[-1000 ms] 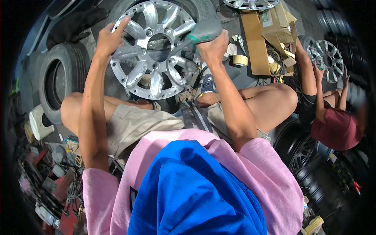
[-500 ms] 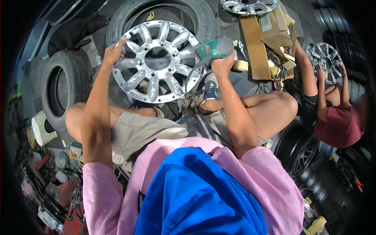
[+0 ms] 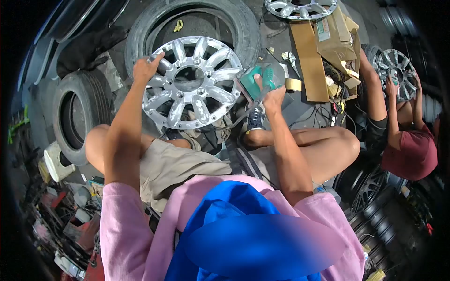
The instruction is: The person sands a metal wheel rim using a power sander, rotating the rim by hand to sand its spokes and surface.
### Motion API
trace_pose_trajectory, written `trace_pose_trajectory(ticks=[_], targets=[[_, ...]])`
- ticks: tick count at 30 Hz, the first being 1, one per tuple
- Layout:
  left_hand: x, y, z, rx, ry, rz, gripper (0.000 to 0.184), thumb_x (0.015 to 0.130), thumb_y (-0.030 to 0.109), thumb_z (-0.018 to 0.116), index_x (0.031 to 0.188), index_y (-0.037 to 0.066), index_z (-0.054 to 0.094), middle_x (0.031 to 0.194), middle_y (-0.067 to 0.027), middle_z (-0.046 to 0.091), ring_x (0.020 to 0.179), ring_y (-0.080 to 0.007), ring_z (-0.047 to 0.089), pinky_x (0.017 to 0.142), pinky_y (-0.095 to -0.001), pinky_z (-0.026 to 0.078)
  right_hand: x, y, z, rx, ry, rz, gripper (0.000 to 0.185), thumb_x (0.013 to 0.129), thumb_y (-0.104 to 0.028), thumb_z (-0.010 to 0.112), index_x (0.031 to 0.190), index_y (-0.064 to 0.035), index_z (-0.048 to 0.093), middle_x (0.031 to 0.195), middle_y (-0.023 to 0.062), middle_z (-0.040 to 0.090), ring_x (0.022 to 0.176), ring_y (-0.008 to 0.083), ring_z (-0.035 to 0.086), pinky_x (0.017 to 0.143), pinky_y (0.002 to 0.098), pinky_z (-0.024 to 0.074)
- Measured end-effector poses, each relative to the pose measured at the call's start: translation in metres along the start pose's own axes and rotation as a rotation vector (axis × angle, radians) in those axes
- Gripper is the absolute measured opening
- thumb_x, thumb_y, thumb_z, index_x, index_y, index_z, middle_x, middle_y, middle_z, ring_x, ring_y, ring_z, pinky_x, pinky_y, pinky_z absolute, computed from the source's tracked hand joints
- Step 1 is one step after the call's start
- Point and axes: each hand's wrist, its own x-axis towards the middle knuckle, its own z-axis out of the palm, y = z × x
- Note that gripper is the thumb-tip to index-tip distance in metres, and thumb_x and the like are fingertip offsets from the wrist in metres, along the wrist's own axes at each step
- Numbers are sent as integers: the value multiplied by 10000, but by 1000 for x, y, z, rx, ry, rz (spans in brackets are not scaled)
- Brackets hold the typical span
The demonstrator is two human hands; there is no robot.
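Note:
A silver multi-spoke wheel rim (image 3: 174, 122) leans tilted in front of my knees, its metal smeared with grey and whitish patches. My left hand (image 3: 146, 69) is closed on its upper left edge, thumb over the face. My right hand (image 3: 273, 99) is wrapped round a green electric sander (image 3: 268, 80), held at the right edge of the rim. The sander is tipped on its side, its pad toward the spokes; whether the pad touches metal I cannot tell. A dark cord trails down from it. Behind the rim lies a large tire (image 3: 248, 35).
Another tire (image 3: 96, 107) stands at left beside a white plastic stool (image 3: 57, 164). A tape roll (image 3: 293, 85), a cardboard box (image 3: 307, 61) and another rim (image 3: 304, 13) are at the upper right. A co-worker in a maroon shirt (image 3: 408, 154) handles a rim (image 3: 398, 70) at far right.
The sander has turned from lying flatter to tipped on its side, and my right wrist has rotated with it. My left hand keeps its hold on the rim. The whole view has shifted slightly.

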Motion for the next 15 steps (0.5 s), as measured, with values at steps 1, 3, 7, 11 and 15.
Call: trace_pose_trajectory(ticks=[1, 3, 7, 11, 15], targets=[[2, 9, 1, 34, 15, 30, 979, 755, 851, 619, 1317, 54, 697, 1353, -265, 646, 1311, -418, 587, 1108, -514, 441, -3, 0, -3, -7, -1, 2, 567, 796, -370, 895, 1173, -4, 683, 1059, 96, 727, 969, 222, 669, 896, 371, 519], [21, 21, 6, 99, -39, 95, 874, 792, 808, 627, 1356, 143, 682, 1388, -220, 637, 1338, -376, 573, 1098, -547, 439, -8, -4, -6, -29, 8, -13, 548, 792, -363, 899, 1148, -4, 686, 1045, 94, 725, 949, 219, 664, 885, 374, 520], [4, 89, 0, 62, -50, 520, 758, 879, 722, 610, 1333, 120, 691, 1332, -220, 666, 1257, -380, 627, 1074, -498, 477, -3, -3, -12, -33, -13, 8, 538, 789, -364, 901, 1132, -9, 687, 1040, 87, 724, 943, 222, 664, 887, 375, 519], [-96, 158, -11, 139, -414, 681, 771, 858, 696, 680, 1204, 8, 727, 1294, -250, 666, 1271, -382, 612, 1067, -453, 483, 8, -1, -19, -62, 42, -42, 654, 729, -353, 939, 1193, 0, 643, 1110, 125, 716, 1010, 249, 679, 917, 387, 525], [-173, 133, 36, 295, -176, 970, 619, 835, 554, 771, 1113, 2, 743, 1160, -242, 684, 1162, -399, 644, 1016, -474, 505, 15, 4, -18, -83, 209, -106, 719, 690, -404, 964, 1184, 8, 641, 1127, 140, 693, 1031, 278, 664, 929, 409, 517]])
